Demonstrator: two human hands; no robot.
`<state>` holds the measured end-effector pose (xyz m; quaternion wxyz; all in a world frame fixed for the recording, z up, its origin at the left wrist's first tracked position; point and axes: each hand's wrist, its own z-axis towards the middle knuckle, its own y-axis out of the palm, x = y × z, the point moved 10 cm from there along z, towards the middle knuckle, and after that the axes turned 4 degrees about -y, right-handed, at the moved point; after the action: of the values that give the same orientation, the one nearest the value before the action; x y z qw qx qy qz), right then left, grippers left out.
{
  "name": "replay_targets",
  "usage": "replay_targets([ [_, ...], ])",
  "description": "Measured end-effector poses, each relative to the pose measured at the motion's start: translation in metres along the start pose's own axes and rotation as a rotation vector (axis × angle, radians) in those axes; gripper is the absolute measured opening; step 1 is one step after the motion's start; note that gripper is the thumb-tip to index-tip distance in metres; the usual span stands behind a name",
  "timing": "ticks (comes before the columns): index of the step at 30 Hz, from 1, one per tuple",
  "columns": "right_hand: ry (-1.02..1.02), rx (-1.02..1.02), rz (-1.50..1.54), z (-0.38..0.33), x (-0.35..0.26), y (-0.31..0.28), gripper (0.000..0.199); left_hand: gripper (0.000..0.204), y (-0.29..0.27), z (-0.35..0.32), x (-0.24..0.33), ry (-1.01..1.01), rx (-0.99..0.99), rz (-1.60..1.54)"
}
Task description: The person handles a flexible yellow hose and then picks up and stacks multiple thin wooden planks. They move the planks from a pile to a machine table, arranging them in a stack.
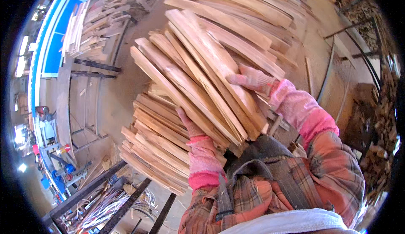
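Note:
A bundle of rough wooden boards (192, 75) lies between my two hands, slanting from upper left down to my apron. My left hand (190, 124), in a pale pink glove, presses against the bundle's near left side, thumb up along the edge board. On the other side my right hand (253, 78), gloved the same way, clasps the outer board with its thumb on top; its other fingers are hidden behind the wood. The bundle's lower ends rest close to my dark apron (263, 149). Below and left of it sits a stack of similar boards (158, 145).
More boards (240, 8) are piled at the far side. Dark metal bars (126, 206) stand at lower left, with tangled strips (101, 208) beneath. A metal frame (373, 52) and scrap wood (379, 158) line the right. Another wood pile (103, 23) stands far left by a blue panel (57, 44).

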<state>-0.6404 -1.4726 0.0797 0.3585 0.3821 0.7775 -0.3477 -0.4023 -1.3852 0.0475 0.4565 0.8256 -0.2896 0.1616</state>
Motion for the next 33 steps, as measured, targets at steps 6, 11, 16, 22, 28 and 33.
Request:
replay_targets([
  [6,-0.101,-0.08,-0.053,-0.023,-0.039,0.04,0.098,0.093,-0.031,-0.017,0.001,0.007,-0.059,-0.058],
  [11,-0.069,0.358,-0.727,-0.042,-0.079,-0.02,0.085,0.089,-0.045,-0.013,-0.005,0.039,0.067,0.065],
  [16,-0.011,0.68,-1.007,-0.042,-0.039,-0.105,0.063,0.093,-0.054,-0.009,-0.025,-0.047,0.104,0.043],
  [22,0.228,0.354,-0.479,-0.074,-0.038,-0.021,0.048,0.092,-0.092,-0.003,-0.014,0.033,0.16,0.067],
  [28,-0.088,0.297,-0.565,-0.06,-0.03,-0.007,0.07,0.093,-0.081,-0.004,-0.024,0.004,0.191,0.017],
  [33,0.083,0.259,-0.123,-0.045,-0.005,0.025,0.089,0.097,-0.086,-0.009,-0.021,-0.012,0.147,0.011],
])
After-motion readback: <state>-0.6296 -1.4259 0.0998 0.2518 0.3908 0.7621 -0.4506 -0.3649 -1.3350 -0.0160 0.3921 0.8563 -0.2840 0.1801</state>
